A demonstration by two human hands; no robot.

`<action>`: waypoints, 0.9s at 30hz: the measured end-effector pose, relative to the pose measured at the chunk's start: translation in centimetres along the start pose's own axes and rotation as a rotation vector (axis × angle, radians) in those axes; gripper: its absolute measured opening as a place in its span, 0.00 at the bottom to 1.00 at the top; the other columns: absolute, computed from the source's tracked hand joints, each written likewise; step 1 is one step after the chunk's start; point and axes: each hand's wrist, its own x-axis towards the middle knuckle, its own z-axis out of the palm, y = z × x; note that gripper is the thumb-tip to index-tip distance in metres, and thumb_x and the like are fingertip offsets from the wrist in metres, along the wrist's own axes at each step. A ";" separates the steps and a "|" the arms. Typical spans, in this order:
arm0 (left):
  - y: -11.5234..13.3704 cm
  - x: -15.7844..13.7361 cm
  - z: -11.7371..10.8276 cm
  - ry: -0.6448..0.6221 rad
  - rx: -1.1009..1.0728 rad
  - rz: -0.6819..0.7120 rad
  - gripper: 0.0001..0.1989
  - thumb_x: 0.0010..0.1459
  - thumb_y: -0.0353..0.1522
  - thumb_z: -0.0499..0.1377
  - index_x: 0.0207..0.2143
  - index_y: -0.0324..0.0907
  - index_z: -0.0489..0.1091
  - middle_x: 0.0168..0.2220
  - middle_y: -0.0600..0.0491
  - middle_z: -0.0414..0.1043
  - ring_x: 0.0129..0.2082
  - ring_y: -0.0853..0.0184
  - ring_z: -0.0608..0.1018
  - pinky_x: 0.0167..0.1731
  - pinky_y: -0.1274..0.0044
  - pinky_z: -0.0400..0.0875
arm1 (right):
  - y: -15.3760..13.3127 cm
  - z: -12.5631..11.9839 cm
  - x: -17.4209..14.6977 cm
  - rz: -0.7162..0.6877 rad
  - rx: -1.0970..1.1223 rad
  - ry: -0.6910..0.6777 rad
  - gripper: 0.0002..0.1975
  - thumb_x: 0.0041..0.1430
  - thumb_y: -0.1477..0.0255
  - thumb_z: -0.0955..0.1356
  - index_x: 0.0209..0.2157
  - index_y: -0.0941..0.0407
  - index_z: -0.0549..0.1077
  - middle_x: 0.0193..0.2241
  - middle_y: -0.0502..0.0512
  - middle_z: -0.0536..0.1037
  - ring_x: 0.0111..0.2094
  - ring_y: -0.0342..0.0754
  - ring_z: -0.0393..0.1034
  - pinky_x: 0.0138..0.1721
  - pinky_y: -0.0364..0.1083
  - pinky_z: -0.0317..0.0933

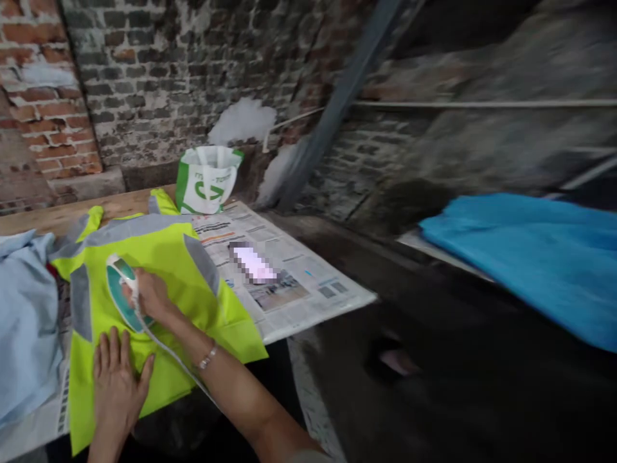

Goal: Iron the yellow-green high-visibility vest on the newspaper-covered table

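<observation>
A bright yellow high-visibility garment [159,270] with grey bands lies spread over the newspaper-covered table. My right hand [150,297] is closed round the handle of a white and green iron [119,292], whose sole rests on the yellow cloth. From the iron a white cord [168,350] runs back along my right forearm, which wears a bracelet. Just below the iron, my left hand [117,376] lies flat on the garment, fingers apart, holding nothing. Light blue cloth [26,321] is heaped at the left of the garment.
Newspaper [318,270] covers the table, with a pixelated phone [253,262] on it. A white and green bag [207,183] stands at the back, before a brick wall [144,83]. Across dark floor at right is a surface under blue sheeting [530,251]. A slanted beam [342,96] rises behind.
</observation>
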 end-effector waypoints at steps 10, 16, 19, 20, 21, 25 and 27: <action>-1.1 0.4 1.1 0.055 -0.114 0.027 0.37 0.68 0.49 0.50 0.72 0.38 0.59 0.69 0.33 0.65 0.75 0.39 0.56 0.67 0.45 0.60 | -3.5 0.1 7.7 -0.081 0.145 0.073 0.16 0.63 0.65 0.71 0.49 0.60 0.75 0.46 0.67 0.85 0.49 0.58 0.82 0.45 0.48 0.73; -1.0 0.4 0.6 0.022 -0.083 0.045 0.40 0.69 0.50 0.47 0.68 0.27 0.62 0.67 0.26 0.66 0.75 0.37 0.56 0.67 0.45 0.59 | -1.7 1.1 1.6 -0.067 0.134 0.059 0.19 0.66 0.62 0.68 0.52 0.61 0.73 0.44 0.67 0.85 0.48 0.62 0.82 0.49 0.54 0.74; -1.0 0.2 0.7 0.021 -0.103 0.027 0.40 0.68 0.52 0.48 0.69 0.30 0.62 0.67 0.28 0.67 0.75 0.39 0.57 0.68 0.46 0.58 | -1.4 1.2 0.1 -0.063 0.122 0.059 0.19 0.68 0.61 0.67 0.52 0.61 0.73 0.43 0.66 0.85 0.47 0.62 0.82 0.48 0.54 0.74; -1.0 0.2 0.7 0.022 -0.108 0.021 0.40 0.68 0.52 0.48 0.69 0.31 0.62 0.67 0.29 0.68 0.75 0.39 0.57 0.68 0.46 0.58 | -1.5 1.2 0.3 -0.056 0.120 0.057 0.19 0.68 0.60 0.67 0.51 0.60 0.73 0.43 0.66 0.85 0.47 0.62 0.82 0.48 0.54 0.74; -1.0 0.3 0.7 0.024 -0.110 0.015 0.40 0.68 0.52 0.48 0.69 0.32 0.63 0.67 0.30 0.68 0.75 0.40 0.58 0.68 0.46 0.59 | -1.6 1.1 0.8 -0.052 0.121 0.057 0.19 0.69 0.60 0.67 0.51 0.60 0.74 0.44 0.66 0.85 0.47 0.61 0.82 0.48 0.54 0.74; -0.7 0.6 0.8 0.034 -0.058 0.016 0.38 0.69 0.51 0.48 0.66 0.29 0.66 0.68 0.28 0.66 0.74 0.38 0.60 0.67 0.47 0.61 | -2.4 0.9 5.2 -0.050 0.153 0.067 0.16 0.69 0.64 0.67 0.52 0.59 0.74 0.47 0.65 0.85 0.50 0.57 0.81 0.48 0.50 0.72; -0.6 0.7 0.7 0.043 -0.011 0.033 0.37 0.69 0.50 0.49 0.64 0.26 0.68 0.66 0.25 0.67 0.73 0.37 0.61 0.66 0.47 0.63 | -2.9 0.7 7.4 -0.025 0.172 0.055 0.17 0.70 0.66 0.67 0.54 0.60 0.74 0.49 0.65 0.84 0.52 0.56 0.80 0.49 0.48 0.71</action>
